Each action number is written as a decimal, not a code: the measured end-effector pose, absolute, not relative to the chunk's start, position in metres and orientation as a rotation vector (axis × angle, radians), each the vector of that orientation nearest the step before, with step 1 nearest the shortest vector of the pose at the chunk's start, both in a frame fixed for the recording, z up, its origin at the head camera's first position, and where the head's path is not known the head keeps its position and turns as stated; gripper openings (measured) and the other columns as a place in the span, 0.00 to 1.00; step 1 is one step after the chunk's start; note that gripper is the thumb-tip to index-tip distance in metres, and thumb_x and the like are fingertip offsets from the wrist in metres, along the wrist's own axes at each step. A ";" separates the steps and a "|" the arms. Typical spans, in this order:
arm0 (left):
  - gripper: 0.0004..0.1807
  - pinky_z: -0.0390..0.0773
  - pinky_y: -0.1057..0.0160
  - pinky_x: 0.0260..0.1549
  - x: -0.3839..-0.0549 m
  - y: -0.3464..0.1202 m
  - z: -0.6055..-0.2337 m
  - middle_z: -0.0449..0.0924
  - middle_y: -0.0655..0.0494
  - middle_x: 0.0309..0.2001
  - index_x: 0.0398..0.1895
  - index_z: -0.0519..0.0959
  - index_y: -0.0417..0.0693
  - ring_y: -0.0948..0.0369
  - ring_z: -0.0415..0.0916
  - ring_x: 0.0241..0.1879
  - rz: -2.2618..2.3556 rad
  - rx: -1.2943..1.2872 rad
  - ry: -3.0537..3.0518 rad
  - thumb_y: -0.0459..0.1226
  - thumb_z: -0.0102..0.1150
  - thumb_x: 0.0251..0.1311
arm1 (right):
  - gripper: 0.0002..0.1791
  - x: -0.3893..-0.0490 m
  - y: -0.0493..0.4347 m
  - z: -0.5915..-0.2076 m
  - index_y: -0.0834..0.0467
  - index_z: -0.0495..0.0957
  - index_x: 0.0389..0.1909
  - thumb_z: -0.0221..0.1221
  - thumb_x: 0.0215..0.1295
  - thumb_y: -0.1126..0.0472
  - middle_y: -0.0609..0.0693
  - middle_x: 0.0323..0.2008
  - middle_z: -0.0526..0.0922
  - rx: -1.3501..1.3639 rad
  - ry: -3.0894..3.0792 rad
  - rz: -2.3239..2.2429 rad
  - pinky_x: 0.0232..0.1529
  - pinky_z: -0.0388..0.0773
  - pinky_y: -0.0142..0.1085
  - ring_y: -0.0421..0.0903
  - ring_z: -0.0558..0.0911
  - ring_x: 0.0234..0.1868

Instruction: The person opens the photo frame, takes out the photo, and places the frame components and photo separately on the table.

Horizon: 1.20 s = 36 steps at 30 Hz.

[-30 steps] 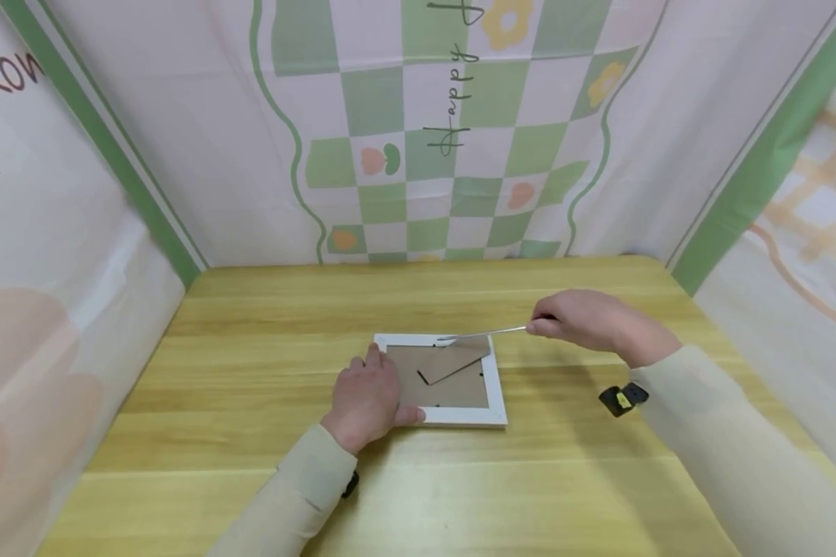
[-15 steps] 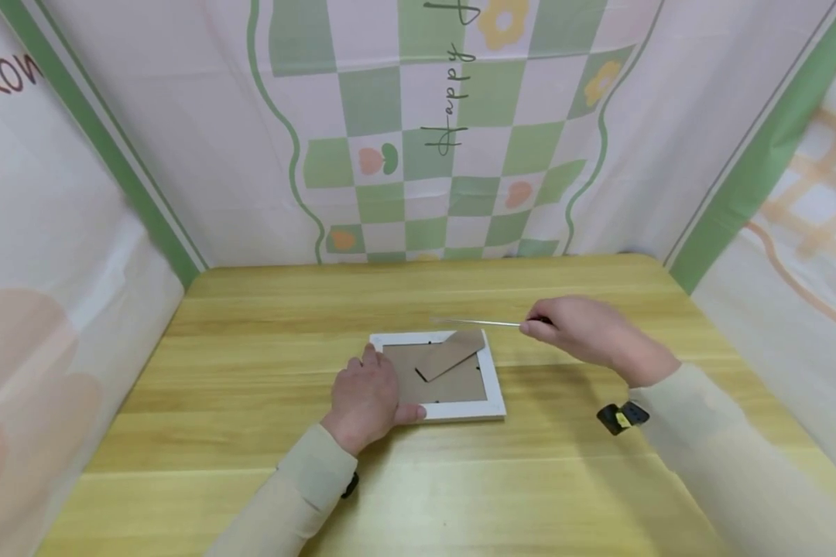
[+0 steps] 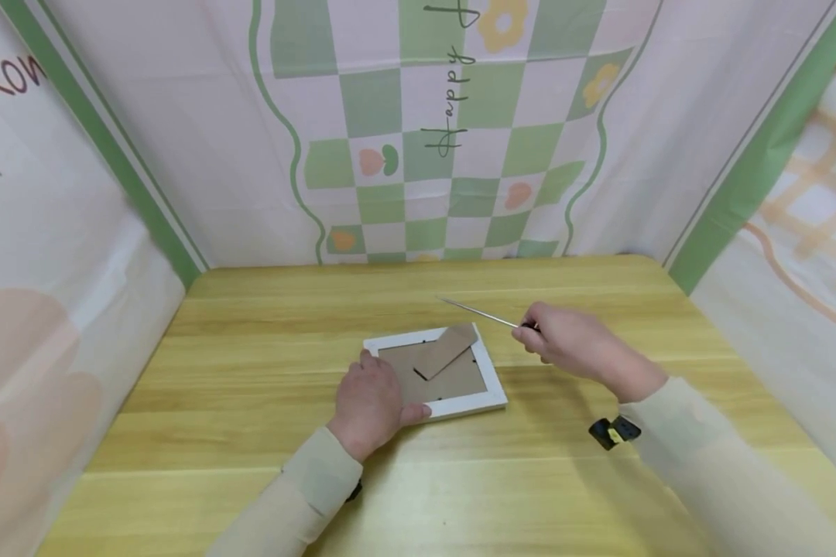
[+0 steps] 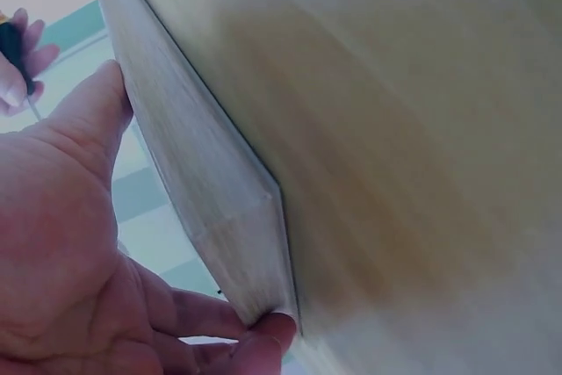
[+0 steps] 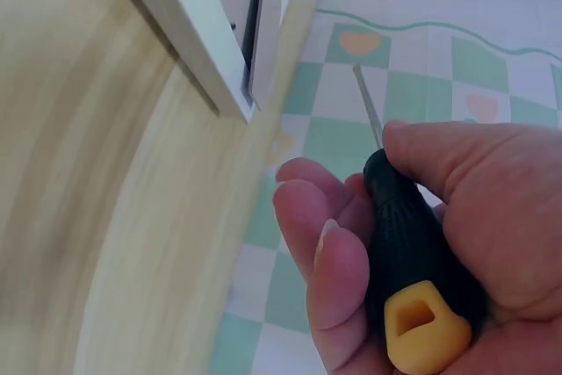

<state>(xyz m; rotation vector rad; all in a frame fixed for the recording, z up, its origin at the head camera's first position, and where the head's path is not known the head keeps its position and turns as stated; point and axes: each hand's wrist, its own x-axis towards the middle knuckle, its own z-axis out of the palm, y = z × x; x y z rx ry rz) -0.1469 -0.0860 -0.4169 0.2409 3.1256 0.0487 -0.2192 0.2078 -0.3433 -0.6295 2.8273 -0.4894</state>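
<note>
A white picture frame (image 3: 491,379) lies face down on the wooden table, its brown backing board (image 3: 399,357) facing up. On the board is a brown stand leg (image 3: 449,352), slanting toward the far right corner. My left hand (image 3: 368,402) holds the frame's left end, thumb on the near edge and fingers at the far left corner. In my right hand (image 3: 564,344) is a screwdriver, gripped by its black and yellow handle (image 5: 408,243). Its thin metal shaft (image 3: 477,312) points left, beyond the frame's far edge and apart from it. Small black tabs (image 3: 474,360) sit along the frame's inner edge.
The wooden table (image 3: 251,325) reaches back to a hanging cloth (image 3: 428,155) with green and white checks. More printed cloth hangs on the left and right sides. Dark wrist straps (image 3: 615,432) sit by the sleeves.
The screwdriver tip has lifted off the frame's far edge and swung away toward the back of the table. The frame has turned slightly counterclockwise under my left hand.
</note>
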 end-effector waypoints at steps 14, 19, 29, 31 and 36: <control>0.54 0.88 0.53 0.29 -0.138 -0.083 -0.410 0.71 0.18 0.64 0.41 0.82 0.18 0.42 0.85 0.43 0.211 0.206 3.098 0.70 0.73 0.47 | 0.17 -0.211 0.195 -0.353 0.60 0.75 0.46 0.47 0.83 0.49 0.51 0.37 0.84 -0.474 2.786 -0.574 0.31 0.77 0.39 0.45 0.84 0.28; 0.52 0.89 0.51 0.32 -0.137 -0.081 -0.408 0.68 0.15 0.65 0.39 0.82 0.18 0.37 0.84 0.49 0.242 0.194 3.055 0.68 0.72 0.50 | 0.18 -0.208 0.192 -0.357 0.61 0.72 0.45 0.45 0.84 0.49 0.54 0.35 0.83 -0.417 2.740 -0.633 0.28 0.78 0.39 0.46 0.82 0.25; 0.58 0.84 0.59 0.19 -0.129 -0.076 -0.411 0.78 0.18 0.55 0.43 0.82 0.17 0.45 0.87 0.33 0.011 0.223 3.199 0.73 0.68 0.48 | 0.21 -0.201 0.185 -0.365 0.63 0.71 0.51 0.43 0.85 0.48 0.55 0.33 0.82 -0.335 2.663 -0.712 0.27 0.81 0.39 0.48 0.81 0.27; 0.58 0.84 0.59 0.18 -0.128 -0.076 -0.411 0.78 0.18 0.55 0.43 0.82 0.17 0.45 0.87 0.32 0.006 0.223 3.203 0.74 0.68 0.48 | 0.20 -0.199 0.184 -0.367 0.62 0.71 0.49 0.43 0.85 0.48 0.54 0.30 0.82 -0.351 2.678 -0.685 0.27 0.79 0.39 0.47 0.80 0.24; 0.59 0.86 0.54 0.23 -0.131 -0.077 -0.409 0.77 0.18 0.57 0.49 0.79 0.15 0.42 0.87 0.37 0.151 0.170 3.150 0.71 0.72 0.47 | 0.19 -0.195 0.183 -0.372 0.61 0.71 0.46 0.42 0.85 0.48 0.54 0.28 0.82 -0.365 2.677 -0.680 0.25 0.77 0.40 0.46 0.79 0.20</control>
